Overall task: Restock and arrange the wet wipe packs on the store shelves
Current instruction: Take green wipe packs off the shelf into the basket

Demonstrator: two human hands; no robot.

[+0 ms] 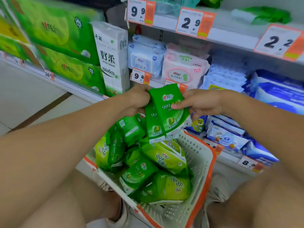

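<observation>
Landmark: white perforated plastic basket with orange rim, resting at person's lap.

Two dark green soft plastic wipe packs held stacked, upright, just above basket's far edge. Left hand grips their top left corner; right hand pinches front pack's right edge, thumb on its face. Likely squaring pair into neat stack for shelving.

Inside basket: roughly nine loose green packs piled, exact count unclear.

Beyond basket: shelf with blue, pink packs.
</observation>
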